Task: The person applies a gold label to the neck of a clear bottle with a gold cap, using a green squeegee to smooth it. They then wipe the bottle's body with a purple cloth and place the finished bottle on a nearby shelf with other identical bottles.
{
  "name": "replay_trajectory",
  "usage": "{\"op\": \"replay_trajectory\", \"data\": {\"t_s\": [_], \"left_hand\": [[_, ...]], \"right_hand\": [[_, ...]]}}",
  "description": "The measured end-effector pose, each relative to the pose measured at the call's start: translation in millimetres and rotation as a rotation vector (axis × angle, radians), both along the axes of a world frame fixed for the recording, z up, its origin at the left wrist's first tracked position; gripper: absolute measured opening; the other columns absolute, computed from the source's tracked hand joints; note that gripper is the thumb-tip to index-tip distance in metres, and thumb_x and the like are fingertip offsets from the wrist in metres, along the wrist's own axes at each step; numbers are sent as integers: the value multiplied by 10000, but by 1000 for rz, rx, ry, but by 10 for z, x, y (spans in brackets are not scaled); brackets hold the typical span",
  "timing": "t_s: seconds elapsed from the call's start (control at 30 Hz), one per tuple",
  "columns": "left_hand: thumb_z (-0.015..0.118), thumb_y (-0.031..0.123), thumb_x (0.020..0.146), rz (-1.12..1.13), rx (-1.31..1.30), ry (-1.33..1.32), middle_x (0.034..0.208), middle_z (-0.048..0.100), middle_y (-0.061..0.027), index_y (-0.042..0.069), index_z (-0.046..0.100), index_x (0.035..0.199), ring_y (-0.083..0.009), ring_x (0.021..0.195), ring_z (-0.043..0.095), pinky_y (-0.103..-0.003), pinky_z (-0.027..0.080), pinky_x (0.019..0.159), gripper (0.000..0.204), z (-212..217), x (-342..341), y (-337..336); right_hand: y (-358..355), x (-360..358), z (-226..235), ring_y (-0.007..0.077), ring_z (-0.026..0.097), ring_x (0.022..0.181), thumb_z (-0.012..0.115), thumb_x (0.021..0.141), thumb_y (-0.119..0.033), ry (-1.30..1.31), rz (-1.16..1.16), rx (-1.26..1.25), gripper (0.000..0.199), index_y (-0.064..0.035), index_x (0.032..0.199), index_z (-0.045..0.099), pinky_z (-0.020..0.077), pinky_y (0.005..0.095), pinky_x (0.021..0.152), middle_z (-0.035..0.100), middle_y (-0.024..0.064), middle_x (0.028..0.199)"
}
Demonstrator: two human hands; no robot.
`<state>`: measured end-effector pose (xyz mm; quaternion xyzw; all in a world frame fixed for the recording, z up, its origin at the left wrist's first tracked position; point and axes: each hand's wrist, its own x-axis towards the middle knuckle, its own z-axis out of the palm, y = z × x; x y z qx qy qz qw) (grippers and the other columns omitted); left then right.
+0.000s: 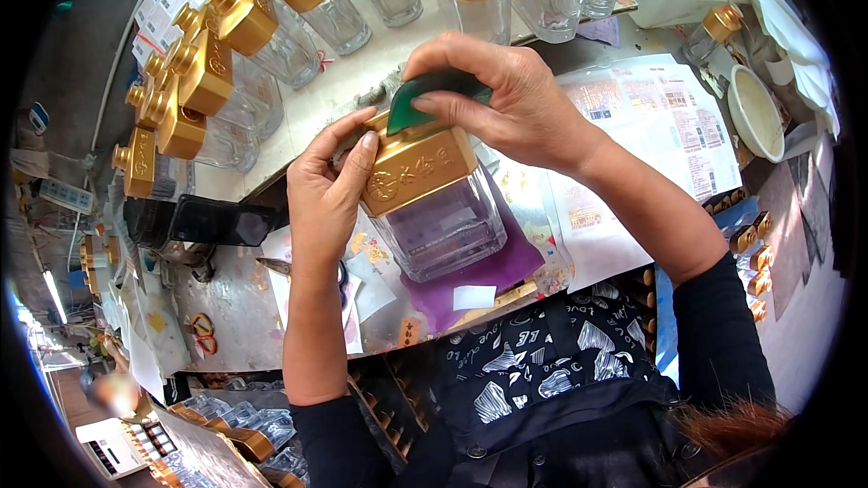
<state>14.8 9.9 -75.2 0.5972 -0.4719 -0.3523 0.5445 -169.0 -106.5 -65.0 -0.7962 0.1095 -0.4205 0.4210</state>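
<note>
A square glass bottle (443, 226) with a gold upper part (420, 183) bearing raised characters stands before me, tilted in the view. My left hand (327, 176) is closed on the left side of the gold top, with thumb and forefinger at its upper edge. In my right hand (520, 104) is a flat green piece (418, 104) with a curved edge, like a scraper. Its lower edge meets the top of the gold part, and my thumb lies flat on it. Under the bottle lies a purple cloth (517, 264), with a white slip (475, 297) at its front.
Several gold-topped glass bottles (312, 4) stand along the raised shelf behind and to the left. Printed sheets (633, 131) cover the right side, near a white bowl (758, 113). At left are a black phone (221, 220) and red-handled scissors (204, 334). Another person (117, 389) is far left.
</note>
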Motion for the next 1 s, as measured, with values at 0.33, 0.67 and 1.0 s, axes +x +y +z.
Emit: {"op": "replay_trajectory", "data": {"t_s": [0.33, 0.67, 1.0], "left_hand": [[617, 76, 916, 2, 15, -7, 985, 639, -28, -20, 626, 1159, -63, 880, 583, -196, 475, 779, 261, 23, 5, -12], [618, 74, 914, 4, 25, 4, 966, 637, -22, -21, 629, 1154, -59, 873, 579, -198, 472, 781, 258, 24, 19, -9], [622, 85, 914, 2, 22, -8, 977, 638, -24, -20, 631, 1154, -60, 881, 577, -199, 469, 790, 263, 6, 37, -1]], "right_hand": [[31, -103, -101, 238, 646, 839, 682, 745, -44, -76, -70, -543, 205, -79, 940, 630, 486, 352, 756, 665, 39, 889], [-14, -134, -132, 224, 647, 892, 667, 732, -46, -43, -84, -611, 240, -80, 966, 626, 497, 348, 819, 669, 38, 937], [0, -169, -199, 214, 650, 887, 657, 743, -30, -34, 11, -550, 225, -87, 958, 627, 501, 347, 807, 676, 32, 938]]}}
